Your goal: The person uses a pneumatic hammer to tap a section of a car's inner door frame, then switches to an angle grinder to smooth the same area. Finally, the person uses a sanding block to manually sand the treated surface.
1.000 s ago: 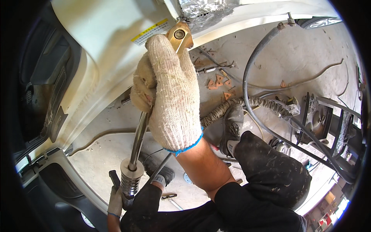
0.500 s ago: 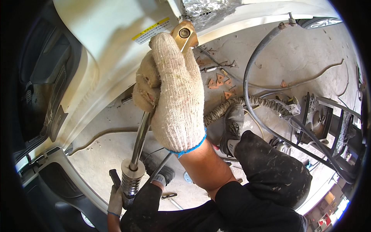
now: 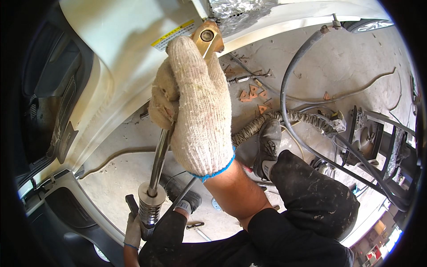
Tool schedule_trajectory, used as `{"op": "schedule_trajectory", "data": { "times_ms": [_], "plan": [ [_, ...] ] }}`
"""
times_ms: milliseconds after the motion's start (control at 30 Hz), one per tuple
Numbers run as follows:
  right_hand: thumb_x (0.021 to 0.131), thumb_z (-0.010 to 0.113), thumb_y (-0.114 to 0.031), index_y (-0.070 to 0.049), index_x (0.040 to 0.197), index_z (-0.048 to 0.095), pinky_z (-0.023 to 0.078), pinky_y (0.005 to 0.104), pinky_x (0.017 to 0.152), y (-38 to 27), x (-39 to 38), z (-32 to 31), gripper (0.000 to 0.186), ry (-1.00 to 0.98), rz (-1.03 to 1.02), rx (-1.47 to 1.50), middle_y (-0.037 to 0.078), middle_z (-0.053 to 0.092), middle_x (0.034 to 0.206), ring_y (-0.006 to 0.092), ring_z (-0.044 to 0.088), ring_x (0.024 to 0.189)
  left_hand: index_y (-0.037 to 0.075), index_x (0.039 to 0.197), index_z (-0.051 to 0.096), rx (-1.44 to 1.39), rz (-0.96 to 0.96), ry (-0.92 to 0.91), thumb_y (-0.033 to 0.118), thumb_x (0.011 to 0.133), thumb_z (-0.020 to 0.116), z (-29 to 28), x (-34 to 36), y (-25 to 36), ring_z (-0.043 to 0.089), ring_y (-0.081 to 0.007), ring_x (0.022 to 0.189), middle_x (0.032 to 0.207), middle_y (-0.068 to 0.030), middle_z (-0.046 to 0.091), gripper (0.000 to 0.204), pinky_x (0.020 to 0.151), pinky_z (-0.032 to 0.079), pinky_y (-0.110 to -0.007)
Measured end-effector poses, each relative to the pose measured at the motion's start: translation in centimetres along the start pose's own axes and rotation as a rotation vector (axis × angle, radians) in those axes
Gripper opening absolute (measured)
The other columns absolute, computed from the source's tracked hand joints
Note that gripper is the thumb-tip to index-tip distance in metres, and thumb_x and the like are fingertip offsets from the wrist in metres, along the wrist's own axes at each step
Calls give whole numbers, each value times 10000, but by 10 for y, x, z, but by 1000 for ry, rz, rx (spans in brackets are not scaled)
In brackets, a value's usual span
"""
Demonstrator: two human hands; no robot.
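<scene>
My right hand, in a cream knit glove with a blue cuff, is closed around a long steel shaft below a brass-coloured head. That head sits against the white car body beside crumpled silver foil. Low on the left, my gloved left hand grips the lower end of the tool, where a steel cylinder with a spring and a black lever show; its fingers are partly hidden. A yellow-striped label is on the panel.
An open door borders the lower left. Orange triangular plates lie scattered on the concrete floor among hoses and a wrapped thick cable. At right stands a black metal frame. My knee and shoes are below.
My right hand and the brass head moved slightly right half a second ago, then back left, now sitting a little higher than at first. My left hand looks unchanged.
</scene>
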State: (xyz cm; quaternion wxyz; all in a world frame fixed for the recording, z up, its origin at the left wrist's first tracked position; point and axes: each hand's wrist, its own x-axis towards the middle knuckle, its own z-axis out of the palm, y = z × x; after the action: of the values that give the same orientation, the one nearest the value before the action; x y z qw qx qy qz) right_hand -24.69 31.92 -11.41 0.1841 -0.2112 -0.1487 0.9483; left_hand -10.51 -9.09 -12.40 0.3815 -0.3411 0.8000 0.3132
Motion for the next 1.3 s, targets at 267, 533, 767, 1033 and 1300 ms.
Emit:
{"op": "schedule_trajectory", "data": {
  "times_ms": [267,533,767,1033,1300],
  "plan": [
    [999,586,-305,-151,849,470,249,223,373,-3,-1,4,245,6,28,-12,-40,403,603,61,360,431,4,1153,513,-58,73,97,294,974,564,-5,3,-2,562,-148,921,1023,-78,591,345,802,465,-290],
    [1003,562,-384,-161,871,462,274,228,381,-1,8,-9,277,-325,250,289,-51,399,580,58,370,442,31,1171,510,-94,226,307,263,981,562,-22,14,-19,606,-130,860,1002,-49,610,304,748,504,-291],
    [995,591,-268,-115,1010,487,321,219,420,1,-2,4,185,-84,72,6,-39,444,638,61,397,479,59,1127,518,-61,95,181,313,975,522,-28,13,-20,607,-143,677,856,-38,593,296,564,531,-328],
    [1016,521,-396,-72,1060,529,434,306,548,0,4,-16,327,-565,352,725,72,572,770,182,535,595,-9,1263,526,-68,-96,-134,296,973,527,-28,4,-7,630,-139,927,1074,-84,654,421,798,504,-282],
    [1008,569,-276,-60,1022,491,479,279,547,1,-1,3,230,-7,24,-82,43,578,729,155,563,573,-2,1249,541,-26,-129,-137,315,985,487,-25,6,-8,624,-139,939,1065,-80,653,416,814,498,-282]
  ]
}}
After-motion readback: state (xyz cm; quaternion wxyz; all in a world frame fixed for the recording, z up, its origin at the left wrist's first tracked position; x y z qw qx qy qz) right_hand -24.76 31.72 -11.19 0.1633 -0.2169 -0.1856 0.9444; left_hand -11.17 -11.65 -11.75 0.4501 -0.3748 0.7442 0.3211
